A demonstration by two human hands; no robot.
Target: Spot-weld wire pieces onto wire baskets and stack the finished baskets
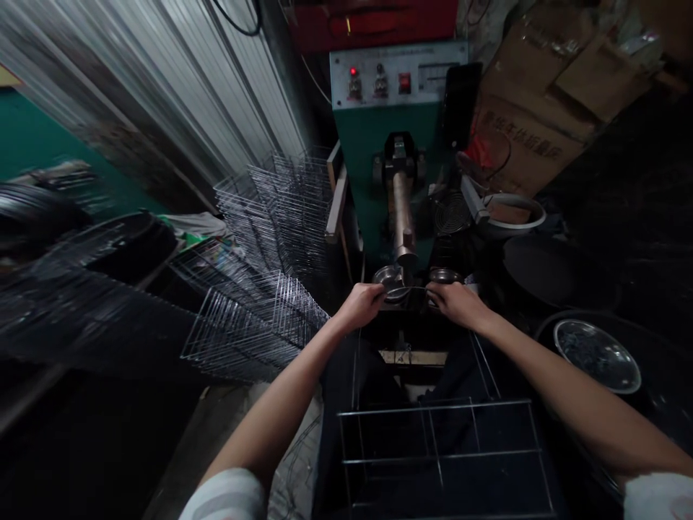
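My left hand (364, 305) and my right hand (458, 302) are closed in a pinch on the far end of a wire rack (444, 456). A thin wire of it shows between my fingers, just below the tip of the machine's metal arm (403, 217). The rack's near end, a grid of crossing wires, lies over my lap. Small metal dishes (445, 276) stand close to my hands under the arm. Whether the wire touches the arm's tip, I cannot tell.
The green machine (368, 159) has a control panel (422, 72) with a lit red lamp. Stacked wire grids (276, 217) stand at left. At right are a cardboard box (530, 137), a white bucket (520, 225) and a clear bowl (598, 355) of small parts.
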